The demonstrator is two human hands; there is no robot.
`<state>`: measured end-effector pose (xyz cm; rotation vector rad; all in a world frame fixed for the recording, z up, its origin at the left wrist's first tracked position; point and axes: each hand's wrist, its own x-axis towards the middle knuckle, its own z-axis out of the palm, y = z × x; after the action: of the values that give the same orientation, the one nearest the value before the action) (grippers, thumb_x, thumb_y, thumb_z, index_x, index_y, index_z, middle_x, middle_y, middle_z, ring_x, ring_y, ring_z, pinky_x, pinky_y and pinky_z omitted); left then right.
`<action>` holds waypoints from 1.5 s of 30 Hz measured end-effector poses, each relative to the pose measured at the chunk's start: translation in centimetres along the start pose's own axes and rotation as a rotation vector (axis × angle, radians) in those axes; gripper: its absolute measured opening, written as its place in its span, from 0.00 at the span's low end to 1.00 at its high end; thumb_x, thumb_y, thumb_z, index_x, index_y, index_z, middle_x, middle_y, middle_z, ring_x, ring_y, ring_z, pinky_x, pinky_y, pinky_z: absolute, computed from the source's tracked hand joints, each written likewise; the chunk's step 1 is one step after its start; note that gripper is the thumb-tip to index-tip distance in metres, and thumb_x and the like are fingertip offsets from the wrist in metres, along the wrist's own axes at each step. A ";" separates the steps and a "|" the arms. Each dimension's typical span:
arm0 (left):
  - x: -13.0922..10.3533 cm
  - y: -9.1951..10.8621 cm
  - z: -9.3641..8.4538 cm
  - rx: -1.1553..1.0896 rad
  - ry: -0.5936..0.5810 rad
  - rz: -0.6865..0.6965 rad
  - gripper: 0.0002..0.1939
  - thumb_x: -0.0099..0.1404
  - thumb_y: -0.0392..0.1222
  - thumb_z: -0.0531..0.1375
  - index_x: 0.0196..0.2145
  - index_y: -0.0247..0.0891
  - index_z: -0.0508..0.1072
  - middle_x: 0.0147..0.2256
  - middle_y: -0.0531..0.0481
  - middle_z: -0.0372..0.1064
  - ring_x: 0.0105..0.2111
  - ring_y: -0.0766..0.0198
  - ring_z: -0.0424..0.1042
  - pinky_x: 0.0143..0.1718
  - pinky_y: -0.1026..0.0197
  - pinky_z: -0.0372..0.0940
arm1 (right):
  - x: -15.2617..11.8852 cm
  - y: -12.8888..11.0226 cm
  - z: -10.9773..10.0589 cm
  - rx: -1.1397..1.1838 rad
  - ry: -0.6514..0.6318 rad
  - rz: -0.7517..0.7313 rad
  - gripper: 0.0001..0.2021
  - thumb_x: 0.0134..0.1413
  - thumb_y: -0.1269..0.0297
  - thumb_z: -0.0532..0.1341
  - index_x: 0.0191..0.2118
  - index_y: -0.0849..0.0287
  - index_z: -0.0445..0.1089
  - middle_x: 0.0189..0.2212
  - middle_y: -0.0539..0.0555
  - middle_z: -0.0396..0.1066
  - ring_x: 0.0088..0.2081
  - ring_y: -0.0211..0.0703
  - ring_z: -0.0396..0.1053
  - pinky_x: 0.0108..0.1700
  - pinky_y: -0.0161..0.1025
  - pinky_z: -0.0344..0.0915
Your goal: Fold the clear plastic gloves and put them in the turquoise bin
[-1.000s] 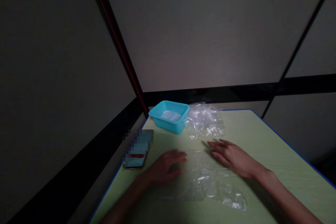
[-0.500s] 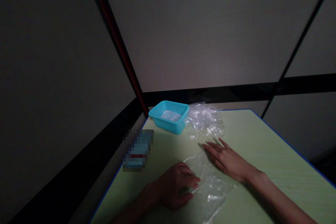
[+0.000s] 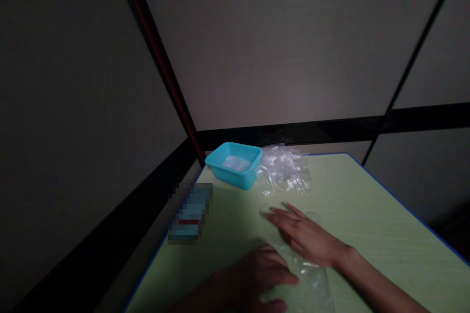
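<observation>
A clear plastic bag [image 3: 317,283] lies on the table under and between my hands, its edges hard to make out. My right hand [image 3: 303,234] rests flat on the bag's far part, palm down, fingers stretched out toward the left. Nearer to me, my left hand [image 3: 262,274] is over the bag's left side, slightly smeared by motion. Its fingers are curved, with a gap between thumb and forefinger, and nothing shows gripped there.
A turquoise plastic basket [image 3: 233,178] with flat, pale contents stands at the table's far left. Beside it lies a pile of crumpled clear bags [image 3: 282,166]. A pixelated patch [image 3: 191,212] covers something at the left edge. Walls border the pale green table [image 3: 367,205].
My right hand has shifted slightly left and toward me, now flat on the bag. My left hand has moved right and nearer. The bag lies flatter and straighter.
</observation>
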<state>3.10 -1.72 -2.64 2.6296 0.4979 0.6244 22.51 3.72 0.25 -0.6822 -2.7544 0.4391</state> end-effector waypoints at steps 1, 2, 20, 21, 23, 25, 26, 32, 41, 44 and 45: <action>0.0 -0.4 -0.7 0.012 0.066 -0.099 0.17 0.59 0.45 0.51 0.44 0.37 0.64 0.37 0.45 0.70 0.39 0.60 0.67 0.43 0.59 0.59 | -0.1 0.2 -0.4 0.006 0.020 0.055 0.25 0.51 0.74 0.47 0.57 0.59 0.49 0.51 0.57 0.61 0.52 0.45 0.57 0.54 0.46 0.49; -0.1 -0.8 -1.5 0.038 0.134 -0.210 0.14 0.59 0.41 0.51 0.43 0.37 0.65 0.37 0.46 0.70 0.39 0.60 0.67 0.44 0.58 0.59 | -0.3 0.5 -0.9 0.003 0.040 0.137 0.23 0.51 0.74 0.47 0.55 0.60 0.52 0.46 0.57 0.66 0.47 0.45 0.62 0.48 0.43 0.55; -1.2 -3.9 -3.8 0.325 0.060 -0.462 0.20 0.61 0.35 0.51 0.52 0.38 0.58 0.50 0.46 0.62 0.50 0.61 0.60 0.54 0.52 0.49 | -1.7 4.5 -0.7 0.073 0.158 0.417 0.10 0.54 0.71 0.44 0.42 0.60 0.56 0.36 0.58 0.67 0.37 0.44 0.66 0.39 0.40 0.60; -1.3 -3.9 -3.8 0.342 0.076 -0.467 0.19 0.61 0.35 0.51 0.52 0.38 0.59 0.49 0.46 0.63 0.49 0.61 0.61 0.54 0.51 0.49 | -1.7 4.5 -0.6 0.078 0.181 0.394 0.10 0.54 0.71 0.44 0.41 0.60 0.57 0.37 0.58 0.67 0.37 0.44 0.65 0.40 0.40 0.60; -1.4 -4.0 -3.8 0.374 0.105 -0.484 0.18 0.61 0.35 0.51 0.50 0.38 0.61 0.48 0.46 0.65 0.47 0.61 0.63 0.54 0.50 0.50 | -1.6 4.5 -0.4 0.084 0.207 0.354 0.11 0.54 0.72 0.45 0.41 0.60 0.58 0.37 0.58 0.67 0.38 0.44 0.65 0.40 0.40 0.61; -1.6 -4.0 -3.8 0.400 0.142 -0.503 0.17 0.61 0.35 0.51 0.49 0.37 0.62 0.46 0.46 0.66 0.46 0.60 0.64 0.53 0.49 0.50 | -1.6 4.5 -0.2 0.082 0.211 0.316 0.13 0.53 0.72 0.45 0.44 0.61 0.59 0.38 0.58 0.67 0.39 0.44 0.64 0.42 0.41 0.61; -1.6 -4.1 -3.8 0.407 0.164 -0.512 0.17 0.61 0.35 0.51 0.48 0.37 0.63 0.45 0.46 0.67 0.45 0.60 0.64 0.53 0.49 0.51 | -1.6 4.5 -0.1 0.076 0.213 0.300 0.15 0.52 0.73 0.46 0.46 0.62 0.58 0.40 0.59 0.66 0.41 0.45 0.64 0.43 0.42 0.61; -1.9 -4.4 -3.6 0.336 0.337 -0.546 0.15 0.58 0.33 0.52 0.44 0.36 0.66 0.41 0.45 0.68 0.43 0.59 0.65 0.48 0.51 0.57 | -1.3 4.0 -0.2 0.026 0.277 0.262 0.17 0.50 0.74 0.47 0.47 0.61 0.59 0.42 0.58 0.65 0.44 0.45 0.63 0.46 0.43 0.60; -1.7 -4.0 -3.2 0.187 0.374 -0.518 0.09 0.57 0.34 0.53 0.36 0.37 0.69 0.35 0.48 0.70 0.38 0.62 0.67 0.42 0.56 0.61 | -0.9 3.1 0.3 -0.100 0.239 0.181 0.09 0.56 0.70 0.46 0.34 0.60 0.63 0.31 0.56 0.67 0.34 0.44 0.64 0.38 0.41 0.62; -1.7 -4.0 -3.1 0.186 0.355 -0.508 0.08 0.58 0.35 0.53 0.36 0.37 0.69 0.35 0.48 0.70 0.38 0.62 0.67 0.42 0.57 0.61 | -0.9 3.3 0.8 -0.141 0.222 0.171 0.10 0.55 0.71 0.46 0.33 0.61 0.63 0.31 0.56 0.66 0.34 0.45 0.63 0.39 0.42 0.62; -1.8 -3.9 -3.1 0.186 0.353 -0.505 0.09 0.58 0.35 0.53 0.37 0.37 0.69 0.35 0.47 0.70 0.38 0.62 0.67 0.42 0.57 0.61 | -0.9 3.3 0.9 -0.145 0.225 0.168 0.09 0.55 0.71 0.46 0.33 0.61 0.63 0.31 0.56 0.66 0.35 0.45 0.63 0.39 0.42 0.61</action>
<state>-0.85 1.81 -2.48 2.4060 1.3287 0.9024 24.31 5.87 -1.89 -0.9412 -2.5441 0.1839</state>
